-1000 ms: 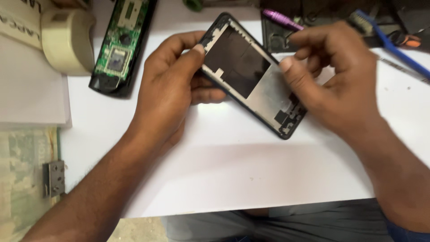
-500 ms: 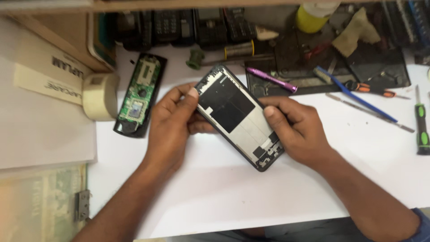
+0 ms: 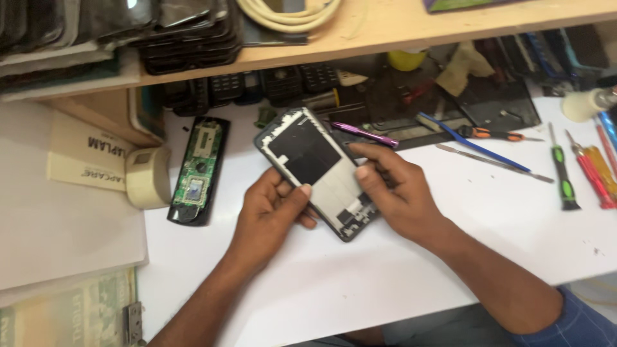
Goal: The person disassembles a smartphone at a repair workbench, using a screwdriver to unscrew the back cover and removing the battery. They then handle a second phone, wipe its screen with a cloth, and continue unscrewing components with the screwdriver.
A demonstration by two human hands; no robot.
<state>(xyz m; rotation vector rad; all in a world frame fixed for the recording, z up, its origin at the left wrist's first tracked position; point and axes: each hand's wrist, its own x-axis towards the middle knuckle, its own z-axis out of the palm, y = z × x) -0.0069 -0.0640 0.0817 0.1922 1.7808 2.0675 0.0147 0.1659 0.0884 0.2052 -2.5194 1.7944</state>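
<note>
Both hands hold an opened phone frame (image 3: 319,171) above the white table (image 3: 398,276), tilted so its top end points up and to the left. The left hand (image 3: 270,215) grips the frame's lower left edge, thumb lying across the face and the other fingers curled underneath, out of sight. The right hand (image 3: 395,189) closes on the right edge, thumb pressed on the pale middle part of the frame and the forefinger reaching along the upper side; its remaining fingers are hidden behind the frame.

The frame shows a black square panel in its upper half and small dark parts near its bottom corner, too small to make out.

Left of the frame, flat on the table, lies a second opened device with a green circuit board (image 3: 197,170), and further left a roll of tape (image 3: 148,177). Just behind the frame's top right is a purple tool (image 3: 364,134). Well to the right of the frame lie a blue tool (image 3: 463,140) and a green-handled screwdriver (image 3: 563,173). The wooden shelf (image 3: 385,32) above is cut off at the top.
</note>
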